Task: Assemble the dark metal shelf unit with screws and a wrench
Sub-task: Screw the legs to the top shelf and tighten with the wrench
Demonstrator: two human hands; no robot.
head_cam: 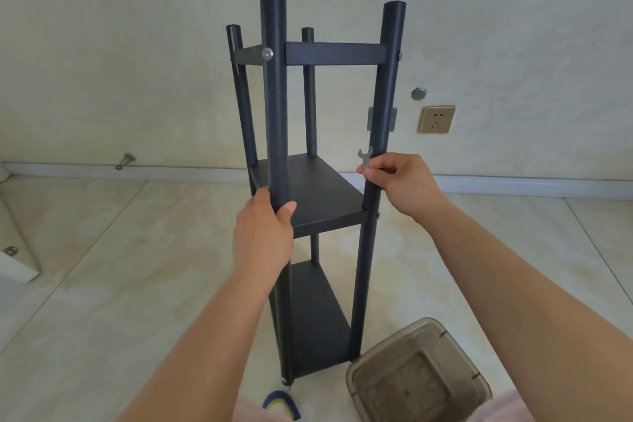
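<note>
- The shelf unit (322, 188) stands upright on the tiled floor (120, 284), in the centre of the scene, near the far wall (137, 44).
- Four posts carry three shelves: top, middle and bottom.
- Your left hand (265, 233) grips the near left post (274, 106) at the level of the middle shelf (318, 188), thumb on the right of the post, fingers wrapped behind it.
- Your right hand (400, 178) pinches a small flat wrench (365, 158) between thumb and forefinger; the remaining fingers curl inward.
- The wrench points up, open end on top, just left of the near right post (385, 86). The right hand touches that post.
- A screw head (267, 53) shows on the near left post at the top shelf.
- A clear plastic box (418, 373) sits on the floor at near right, just beside the unit's base.
- A socket (436, 119) is set in the wall at right.
</note>
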